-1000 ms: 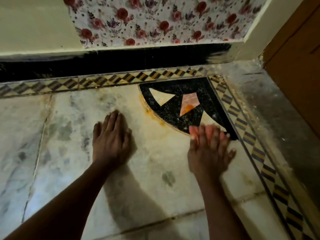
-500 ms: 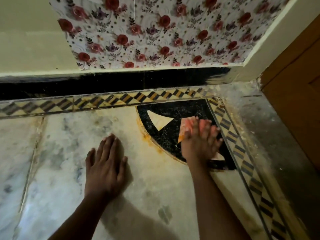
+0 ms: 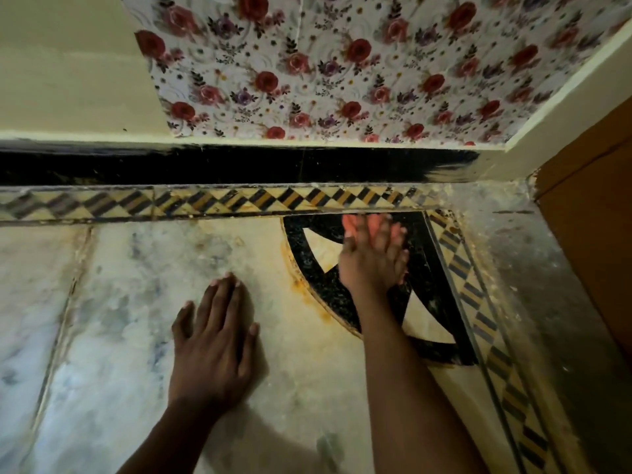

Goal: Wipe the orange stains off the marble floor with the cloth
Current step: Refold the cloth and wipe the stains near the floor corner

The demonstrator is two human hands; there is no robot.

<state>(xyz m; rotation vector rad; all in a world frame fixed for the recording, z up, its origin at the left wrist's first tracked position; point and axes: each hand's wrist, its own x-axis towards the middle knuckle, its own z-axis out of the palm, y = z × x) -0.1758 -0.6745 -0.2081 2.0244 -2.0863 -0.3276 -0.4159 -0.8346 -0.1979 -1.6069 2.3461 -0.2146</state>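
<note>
Nearest us, our left hand (image 3: 213, 340) lies flat on the pale marble floor (image 3: 113, 336), fingers straight and holding nothing. Our two hands sit apart. Farther on, our right hand (image 3: 372, 261) presses the one orange cloth (image 3: 367, 222) onto the black corner inlay (image 3: 424, 268); the fingers are blurred, so we cannot tell if they curl round it. Only its far edge shows, running left to right. One orange stain (image 3: 301, 285) curves along the inlay's rim. Beyond lie one checkered border (image 3: 239, 198) and the floral wall (image 3: 342, 70).
</note>
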